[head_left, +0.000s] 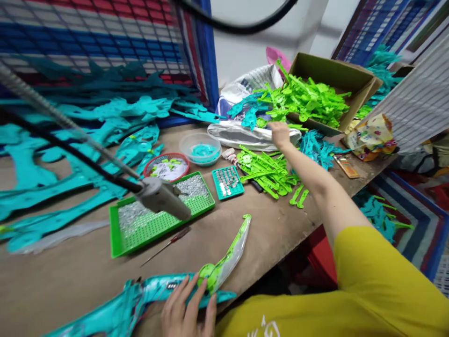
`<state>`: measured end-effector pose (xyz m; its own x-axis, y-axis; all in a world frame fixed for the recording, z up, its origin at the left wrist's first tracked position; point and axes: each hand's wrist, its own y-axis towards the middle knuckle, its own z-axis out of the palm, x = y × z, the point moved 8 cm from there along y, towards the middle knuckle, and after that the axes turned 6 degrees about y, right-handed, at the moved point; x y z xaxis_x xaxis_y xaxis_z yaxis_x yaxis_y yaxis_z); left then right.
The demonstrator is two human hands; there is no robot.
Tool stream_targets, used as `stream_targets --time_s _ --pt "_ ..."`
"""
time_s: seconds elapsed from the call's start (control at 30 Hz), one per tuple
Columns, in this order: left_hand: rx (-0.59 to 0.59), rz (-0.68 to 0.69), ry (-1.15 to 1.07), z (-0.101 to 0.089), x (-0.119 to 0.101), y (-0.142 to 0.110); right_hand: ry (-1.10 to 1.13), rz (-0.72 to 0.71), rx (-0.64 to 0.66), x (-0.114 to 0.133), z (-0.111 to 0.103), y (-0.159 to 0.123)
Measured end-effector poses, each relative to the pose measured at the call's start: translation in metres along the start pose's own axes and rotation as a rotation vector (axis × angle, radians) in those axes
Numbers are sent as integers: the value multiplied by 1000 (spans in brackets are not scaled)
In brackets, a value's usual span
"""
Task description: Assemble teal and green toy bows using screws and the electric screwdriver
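Along the near edge of the brown wooden table (52, 281), the left hand (185, 306) lies with fingers spread over a long teal plastic cutout (154, 285) joined to a lime-green plastic piece (210, 276); whether it grips is hard to tell. The right hand (279, 134), fingers loosely curled and apparently empty, stretches above a heap of lime-green plastic strips (266, 171) toward a brown cardboard box (333, 70). A grey power tool (162, 197) hangs on a black cable (70, 154) over a green plastic tray (114, 234) of silver studs (154, 220); a knock from it could scatter them. Teal plastic cutouts (24, 168) crowd the table's left side, limiting working room.
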<state>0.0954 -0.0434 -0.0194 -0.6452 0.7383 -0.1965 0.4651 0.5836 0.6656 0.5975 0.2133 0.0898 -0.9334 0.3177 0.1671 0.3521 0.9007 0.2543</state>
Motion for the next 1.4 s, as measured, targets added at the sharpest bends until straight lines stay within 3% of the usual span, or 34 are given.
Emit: stream_targets --time_s 0.1,0.17,0.23,0.3,0.37,0.43,0.5,0.6,0.67,0.93,1.2,1.4 --pt "-2 -37 -24 -5 -4 3 53 -90 -254 13 -51 -19" --pt "-20 -78 -57 -10 -7 7 180 -169 -417 31 -87 -49" --pt "-69 -150 -87 -18 -8 13 397 -234 -551 49 -118 -90" --pt "-140 -209 -105 -29 -11 24 718 -267 -623 64 -134 -134" --pt "-167 -232 -126 -38 -17 39 1030 -172 -429 78 -116 -167" --pt "-122 -223 -124 -38 -24 56 1237 17 -83 96 -70 -198" --pt "-46 -196 -99 -34 -30 68 1404 234 174 108 -20 -233" --pt "107 -115 -67 -18 -34 74 1567 512 332 113 37 -271" --pt "173 -68 -62 -11 -35 73 1595 601 343 108 56 -283" --pt "228 -62 -37 -9 -47 66 1307 516 421 78 73 -288" --pt "202 -118 -28 -4 -38 55 1223 387 466 93 81 -284" --pt "204 -136 -56 2 -36 51 1226 426 485 89 87 -284"
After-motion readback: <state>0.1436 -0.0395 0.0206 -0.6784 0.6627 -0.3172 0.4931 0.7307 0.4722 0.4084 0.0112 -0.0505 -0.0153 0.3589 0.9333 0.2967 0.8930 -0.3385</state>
